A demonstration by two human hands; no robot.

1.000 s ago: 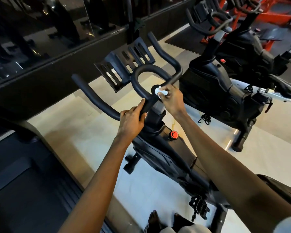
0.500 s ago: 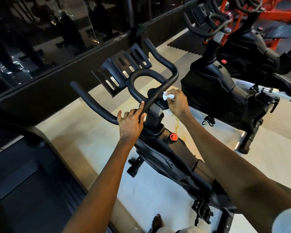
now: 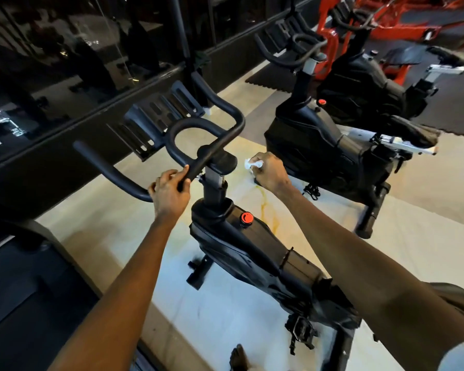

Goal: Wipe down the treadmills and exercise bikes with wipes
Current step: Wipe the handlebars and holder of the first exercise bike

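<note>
Left hand (image 3: 170, 190): fingers and thumb curled round the black tubular handlebar (image 3: 220, 141) of the near black exercise bike (image 3: 233, 242), close by the stem. Right hand (image 3: 269, 170): fingers pinched a crumpled white wipe (image 3: 252, 164), held in air, off the bike. Handlebar clamp lay just left of the wipe; bar's long axis ran left-near to right-far. Right hand the nearer; judged a short leftward reach would bring wipe to bar. Second black bike (image 3: 319, 140) stood beyond.

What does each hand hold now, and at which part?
The left hand grips the handlebar low on its middle bar, near the post. The right hand pinches a crumpled wipe in its fingers.
</note>
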